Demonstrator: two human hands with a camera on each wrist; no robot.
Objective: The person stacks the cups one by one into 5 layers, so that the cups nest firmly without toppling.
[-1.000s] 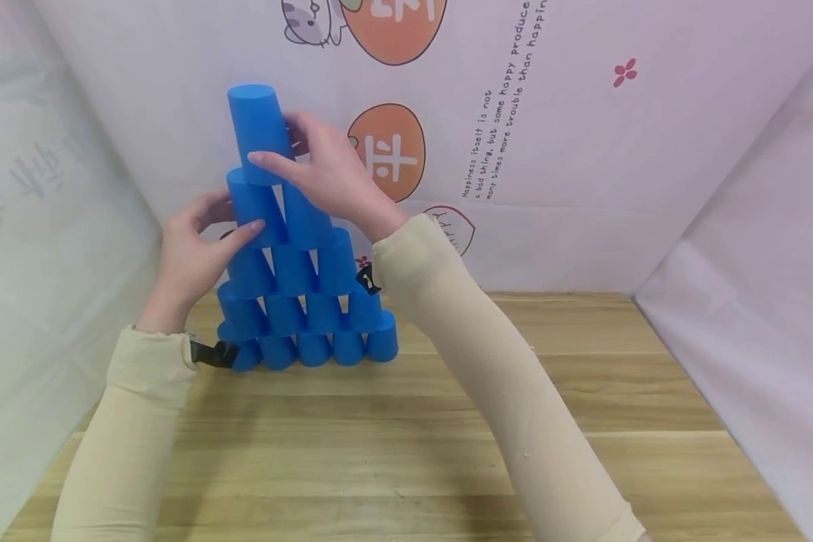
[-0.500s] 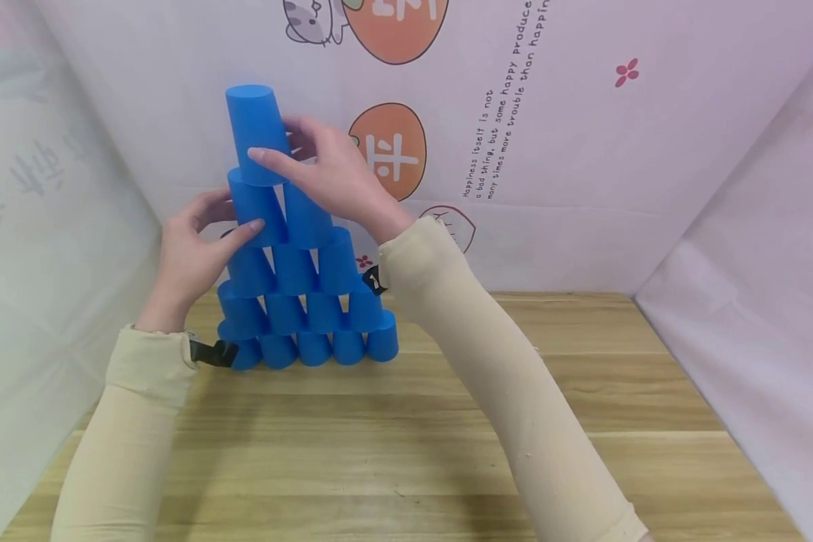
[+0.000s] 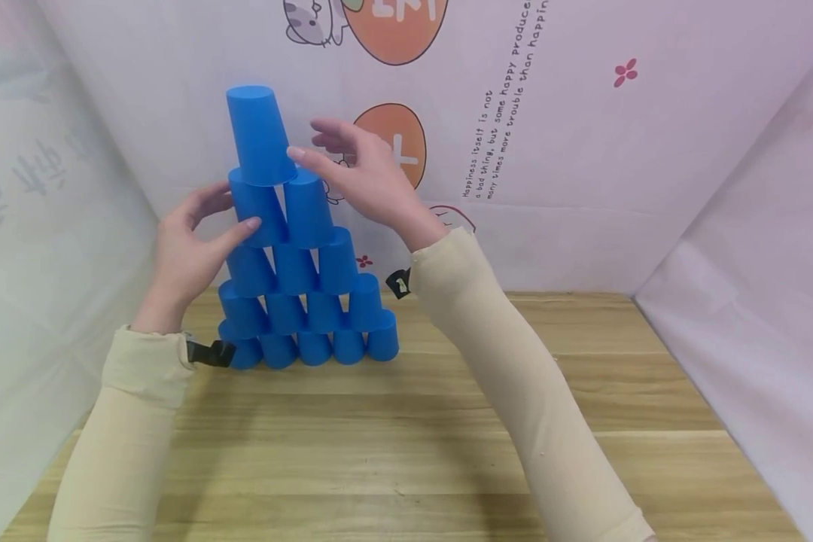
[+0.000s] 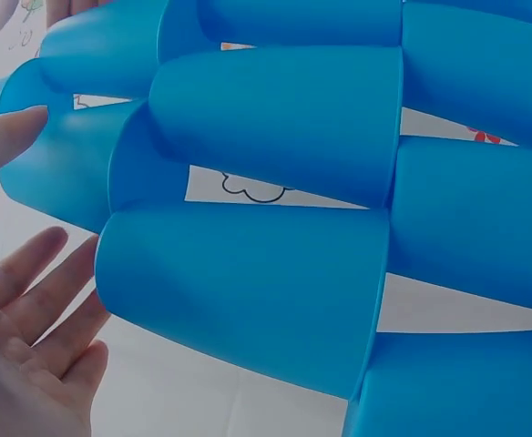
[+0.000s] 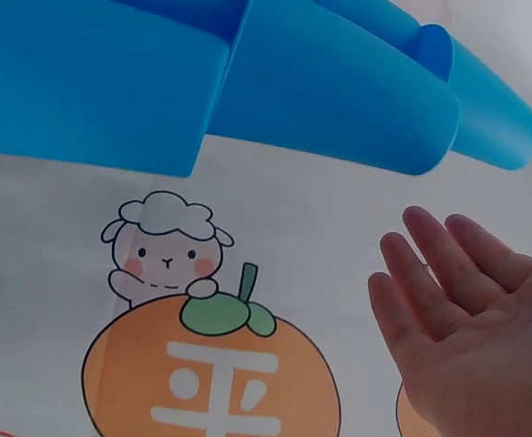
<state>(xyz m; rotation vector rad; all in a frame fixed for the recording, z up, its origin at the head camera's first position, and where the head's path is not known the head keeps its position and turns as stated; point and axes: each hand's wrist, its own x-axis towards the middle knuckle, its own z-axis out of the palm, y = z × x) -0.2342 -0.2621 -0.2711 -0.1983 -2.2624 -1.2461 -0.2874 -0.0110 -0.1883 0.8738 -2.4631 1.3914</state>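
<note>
Blue cups stand upside down in a tiered pyramid, with one top cup across the two cups below it. My left hand is at the left cup of the second tier from the top. Its thumb lies over the cup's front and its fingers reach behind. The left wrist view shows those fingers loosely spread below the cups. To the right of the top cup is my right hand, fingers extended and holding nothing, its thumb tip right by the cup's lower edge.
The pyramid's bottom row stands on a wood-grain table, close to a white printed backdrop. White cloth walls rise on both sides. A black wrist mount sits close to the lower left cups.
My right hand has let go of the top cup and drawn back to the right. The cup stays in place. My left hand has eased slightly leftward.
</note>
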